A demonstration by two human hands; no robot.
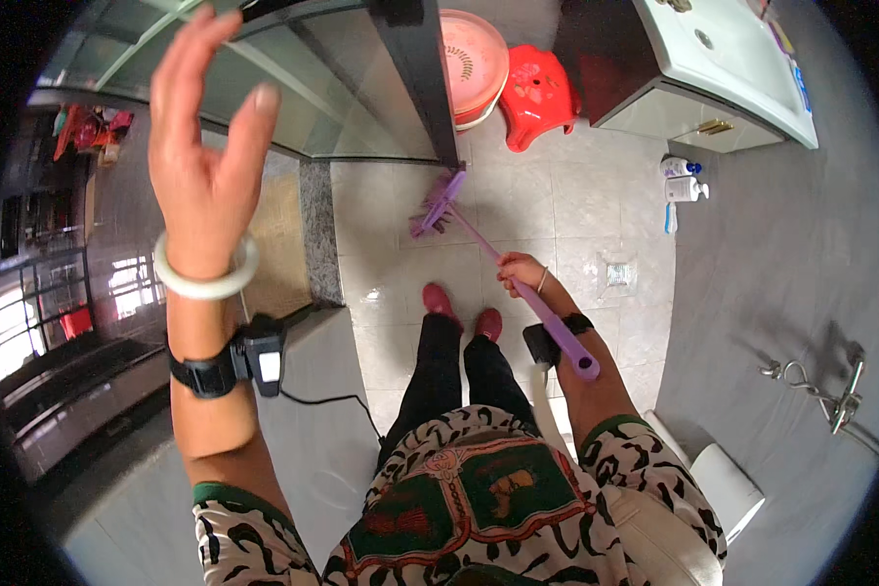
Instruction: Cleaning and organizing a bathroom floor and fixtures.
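Note:
My right hand (523, 275) is wrapped around the handle of a purple long-handled brush (562, 337). The handle's thick end, with a hanging hole, lies over my right forearm. Its bristled head (439, 202) rests on the tiled floor ahead of my feet, close to the lower corner of a dark-framed glass door (371, 88). Raised at the left, my left hand (205, 156) has its thumb apart from the fingers and holds nothing. It overlaps the glass door in view; whether it touches the door I cannot tell. A pale bangle circles that wrist.
A red plastic stool (539, 96) stands beside a round pink-lidded tub (474, 63) at the far side. Right of them is a white sink cabinet (693, 107). Several bottles (684, 186) sit along the right wall, near a floor drain (617, 274). A wall tap (845, 391) sticks out.

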